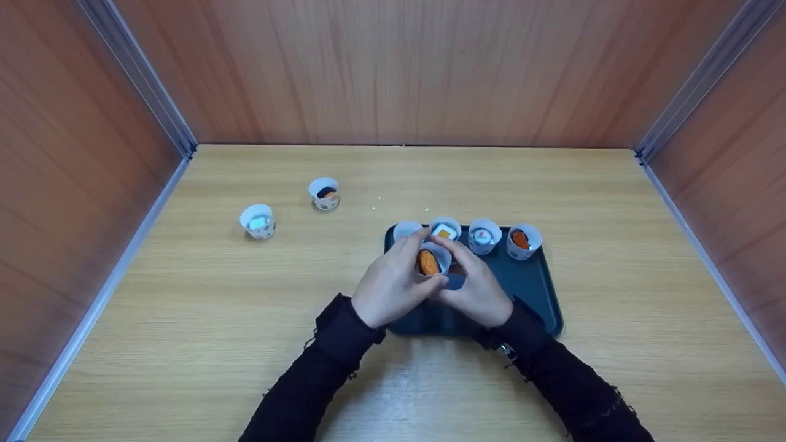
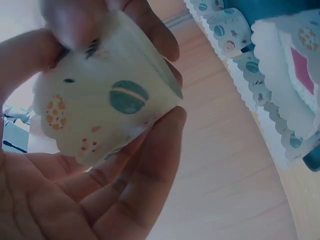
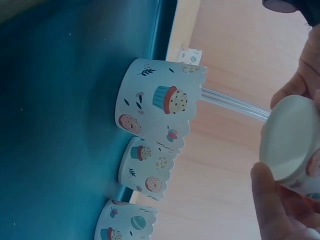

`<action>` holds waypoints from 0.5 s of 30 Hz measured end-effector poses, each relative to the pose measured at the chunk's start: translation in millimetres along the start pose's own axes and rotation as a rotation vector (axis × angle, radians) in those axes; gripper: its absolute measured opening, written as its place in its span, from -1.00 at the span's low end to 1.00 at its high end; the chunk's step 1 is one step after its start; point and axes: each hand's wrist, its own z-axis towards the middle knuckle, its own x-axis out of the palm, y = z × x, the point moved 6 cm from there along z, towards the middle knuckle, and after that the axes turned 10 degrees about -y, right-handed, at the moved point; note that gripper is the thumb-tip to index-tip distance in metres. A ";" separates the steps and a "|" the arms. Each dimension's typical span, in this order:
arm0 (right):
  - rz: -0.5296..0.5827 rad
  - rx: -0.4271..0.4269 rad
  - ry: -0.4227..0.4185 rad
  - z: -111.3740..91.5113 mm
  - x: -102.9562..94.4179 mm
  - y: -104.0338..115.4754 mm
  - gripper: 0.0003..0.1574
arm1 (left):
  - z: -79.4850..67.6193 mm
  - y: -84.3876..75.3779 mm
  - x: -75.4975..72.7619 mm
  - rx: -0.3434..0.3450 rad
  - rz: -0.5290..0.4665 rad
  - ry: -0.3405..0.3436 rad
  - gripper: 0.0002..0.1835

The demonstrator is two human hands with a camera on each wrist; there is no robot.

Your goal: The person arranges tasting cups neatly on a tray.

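Over the dark teal tray (image 1: pixel 522 288), both hands hold one white paper baking cup (image 2: pixel 100 90) printed with cakes and leaves. My left hand (image 1: pixel 393 282) grips its left side, thumb and fingers curled round the wall. From the other side, my right hand (image 1: pixel 479 285) holds the same cup with bent fingers. Inside lies an orange-brown oval piece (image 1: pixel 428 262) with a dark edge, seen from above in the head view. The cup is tilted in the left wrist view, and its pale round base (image 3: pixel 287 140) shows in the right wrist view.
Several similar cups line the tray's far side, among them one with an orange-red piece (image 1: pixel 521 239) and one with a round white piece (image 1: pixel 482 236). Two more cups stand on the table at left, one nearer (image 1: pixel 258 222) and one farther (image 1: pixel 324 194). Wooden panels enclose the table.
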 end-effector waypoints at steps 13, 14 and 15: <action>-0.007 0.073 -0.089 3.8 -24.8 -16.1 -0.18 | 1.0 43.9 -14.6 -0.194 -0.077 -0.070 -0.36; -0.010 0.088 -0.088 3.5 -26.8 -19.0 -0.17 | 0.7 51.4 -15.0 -0.215 -0.062 -0.080 -0.40; -0.009 0.100 -0.085 3.3 -28.2 -21.8 -0.17 | 0.3 58.7 -14.9 -0.232 -0.043 -0.088 -0.43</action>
